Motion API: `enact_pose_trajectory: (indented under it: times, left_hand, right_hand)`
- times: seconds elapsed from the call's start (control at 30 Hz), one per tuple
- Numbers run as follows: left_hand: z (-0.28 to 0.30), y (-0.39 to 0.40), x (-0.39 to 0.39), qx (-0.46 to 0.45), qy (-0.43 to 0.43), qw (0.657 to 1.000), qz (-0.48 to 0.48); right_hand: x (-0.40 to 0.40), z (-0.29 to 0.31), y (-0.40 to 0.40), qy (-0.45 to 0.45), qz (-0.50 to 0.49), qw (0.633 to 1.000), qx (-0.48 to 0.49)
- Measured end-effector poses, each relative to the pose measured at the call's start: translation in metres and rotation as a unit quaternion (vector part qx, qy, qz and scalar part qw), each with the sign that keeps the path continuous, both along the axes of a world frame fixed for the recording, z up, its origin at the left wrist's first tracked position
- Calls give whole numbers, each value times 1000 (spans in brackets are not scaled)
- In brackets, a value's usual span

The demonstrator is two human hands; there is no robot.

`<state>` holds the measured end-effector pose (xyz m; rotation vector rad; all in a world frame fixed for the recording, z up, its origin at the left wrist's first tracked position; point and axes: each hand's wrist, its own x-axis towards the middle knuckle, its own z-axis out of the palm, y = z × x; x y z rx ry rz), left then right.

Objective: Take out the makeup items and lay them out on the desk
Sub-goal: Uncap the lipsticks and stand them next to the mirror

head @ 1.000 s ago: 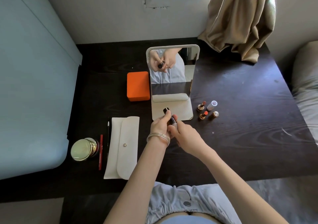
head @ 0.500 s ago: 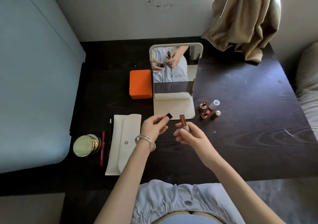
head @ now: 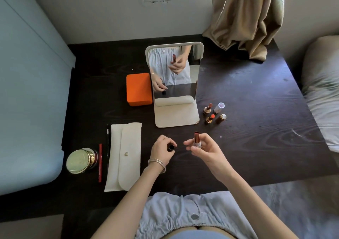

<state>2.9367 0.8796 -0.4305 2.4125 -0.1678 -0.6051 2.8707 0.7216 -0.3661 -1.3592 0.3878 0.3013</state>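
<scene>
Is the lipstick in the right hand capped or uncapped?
Uncapped. The right hand holds the lipstick upright with its stick exposed; the left hand holds the dark cap apart.

The desk point(head: 256, 110) is near-black with a pale wood grain. An orange box point(head: 139, 89) sits toward its far edge beside a cream-framed mirror point(head: 174, 84). Near the left edge lie a cream pouch point(head: 124, 158), a red pencil point(head: 100, 162), a black pencil point(head: 107, 143) and a pale green, gold-rimmed compact point(head: 78, 162). The held lipstick point(head: 196, 139) is coppery red on a whitish base, its cap point(head: 171, 147) black. A tan curtain point(head: 244, 16) drapes the far right corner.
</scene>
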Motion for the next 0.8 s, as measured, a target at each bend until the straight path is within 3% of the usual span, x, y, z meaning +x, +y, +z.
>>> enact_pose_trajectory:
  times: [0.3, 0.47, 0.63, 0.73, 0.8]
  left_hand:
    - [-8, 5, 9, 26, 60, 998, -21]
    - [15, 9, 10, -15, 90, 994, -63]
    - [74, 3, 7, -218, 31, 975, -39]
    - [93, -10, 1, -285, -18, 958, 16]
    - [99, -14, 0, -321, -7, 946, 37]
  right_hand:
    - [10, -8, 2, 24, -13, 1000, -5]
    - [16, -9, 2, 21, -20, 1000, -9]
    - [20, -10, 7, -30, -29, 998, 52]
    - [22, -11, 15, -49, -21, 995, 86]
    - [22, -8, 19, -46, 2, 989, 141]
